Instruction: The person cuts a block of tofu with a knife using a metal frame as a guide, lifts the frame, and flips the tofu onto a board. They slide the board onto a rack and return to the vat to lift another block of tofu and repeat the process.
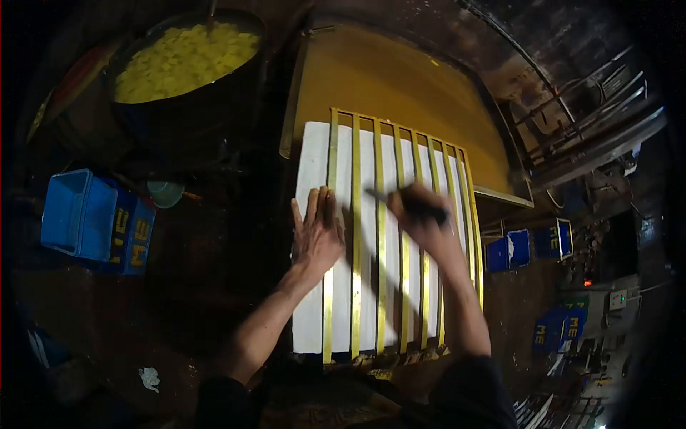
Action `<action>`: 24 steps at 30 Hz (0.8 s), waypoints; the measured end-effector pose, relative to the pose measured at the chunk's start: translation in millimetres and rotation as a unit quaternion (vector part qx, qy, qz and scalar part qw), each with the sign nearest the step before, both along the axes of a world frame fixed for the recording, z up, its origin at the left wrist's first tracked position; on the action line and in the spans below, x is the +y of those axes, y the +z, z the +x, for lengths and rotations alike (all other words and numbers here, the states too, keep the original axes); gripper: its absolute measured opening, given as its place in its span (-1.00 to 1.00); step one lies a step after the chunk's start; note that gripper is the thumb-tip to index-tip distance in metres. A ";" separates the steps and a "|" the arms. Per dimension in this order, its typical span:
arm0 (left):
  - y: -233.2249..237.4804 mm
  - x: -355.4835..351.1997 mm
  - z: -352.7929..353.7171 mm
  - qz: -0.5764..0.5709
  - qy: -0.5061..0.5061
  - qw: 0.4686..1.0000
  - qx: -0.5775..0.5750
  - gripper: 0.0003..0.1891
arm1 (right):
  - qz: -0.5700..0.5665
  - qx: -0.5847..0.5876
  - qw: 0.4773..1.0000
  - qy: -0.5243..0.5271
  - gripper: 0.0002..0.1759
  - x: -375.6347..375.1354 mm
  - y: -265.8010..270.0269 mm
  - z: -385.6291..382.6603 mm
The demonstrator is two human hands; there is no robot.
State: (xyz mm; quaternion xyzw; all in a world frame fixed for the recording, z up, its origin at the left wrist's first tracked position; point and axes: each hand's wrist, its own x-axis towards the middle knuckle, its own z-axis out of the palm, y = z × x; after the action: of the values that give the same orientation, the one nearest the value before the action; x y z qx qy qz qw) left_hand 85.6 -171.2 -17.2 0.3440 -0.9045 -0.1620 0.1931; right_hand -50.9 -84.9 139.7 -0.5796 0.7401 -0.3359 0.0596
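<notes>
My left hand (318,236) lies with fingers stretched out on the leftmost slat of a yellow slatted frame (355,286) and on the white slab beneath it. This broad white slab (311,154), smooth like a block of tofu, shows in strips between the long parallel slats. In my right hand (427,222), somewhat blurred, is a dark-handled knife (379,195). Its blade points left across the slats near the middle of the frame, just over the slab. Shadows of the arm and hand fall across the white strips.
Beyond the frame stretches a brown tabletop (400,79) with a raised rim. A large round vat (246,68) of yellow chunks stands at upper left. A blue crate (78,222) sits at left; blue crates (509,250) stand at right. Crumpled white scrap (149,379) lies on the floor.
</notes>
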 end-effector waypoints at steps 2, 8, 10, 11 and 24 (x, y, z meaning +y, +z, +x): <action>-6.4 -1.8 -1.0 0.017 -0.003 1.000 0.022 -0.38 | -0.113 0.079 0.990 0.031 -0.85 -99.7 -23.9 -45.7; -5.0 -4.7 -0.3 0.032 -0.003 0.999 0.011 -0.38 | -0.038 0.120 0.992 0.019 -0.94 -187.2 -79.2 -101.0; -5.7 -3.9 -1.8 0.035 0.000 0.999 0.013 -0.39 | -0.004 0.144 0.986 0.085 -0.87 -140.3 -79.1 -89.4; -6.5 -4.8 -1.3 0.038 -0.006 0.999 0.009 -0.39 | 0.014 0.153 0.985 0.078 -0.87 -99.7 -81.9 -68.0; -11.3 -5.0 0.4 0.006 0.000 0.998 0.064 -0.40 | -0.064 0.057 0.996 0.034 -0.79 -27.5 -2.7 20.7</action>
State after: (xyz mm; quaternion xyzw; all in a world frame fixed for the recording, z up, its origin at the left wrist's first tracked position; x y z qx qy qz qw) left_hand 85.9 -176.2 -28.4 0.3338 -0.8895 -0.1890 0.2483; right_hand -30.2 -112.4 137.0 -0.6254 0.6989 -0.3470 -0.0089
